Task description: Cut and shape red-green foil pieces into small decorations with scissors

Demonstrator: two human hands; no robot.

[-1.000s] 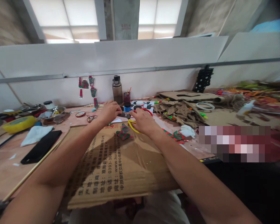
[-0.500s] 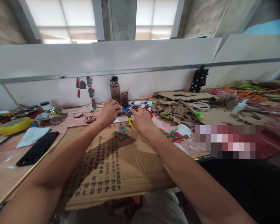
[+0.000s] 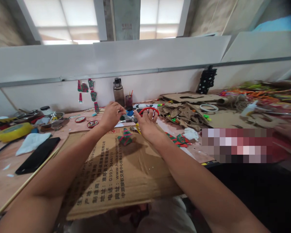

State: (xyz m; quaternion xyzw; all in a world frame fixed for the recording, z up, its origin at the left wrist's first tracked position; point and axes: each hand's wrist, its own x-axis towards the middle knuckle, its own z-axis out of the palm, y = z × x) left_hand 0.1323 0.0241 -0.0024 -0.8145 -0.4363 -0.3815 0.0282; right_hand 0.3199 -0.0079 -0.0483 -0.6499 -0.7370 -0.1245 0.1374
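My right hand (image 3: 146,124) is closed on scissors with a red handle loop (image 3: 149,112) and a yellow one, fingers through the red loop. The scissors' blades are hard to make out. To their left, my left hand (image 3: 113,116) has its fingertips pinched together; what they hold, if anything, is too small to tell. Both hands hover over the far edge of a printed cardboard sheet (image 3: 135,171). A green and pink striped fabric piece (image 3: 125,137) lies on the cardboard just below and between the hands. Small metal items (image 3: 134,129) lie beside my right hand.
Behind the hands stand a bottle (image 3: 118,92) and a blue jar (image 3: 129,111). At left are yellow tape (image 3: 14,130), a black phone (image 3: 37,156) and two round tins (image 3: 92,124). Brown cut pieces (image 3: 184,115) and red-green fabric (image 3: 178,139) lie right.
The scissors have turned in my right hand, and their dark blades no longer show plainly between the hands. My left hand has drawn slightly left, widening the gap.
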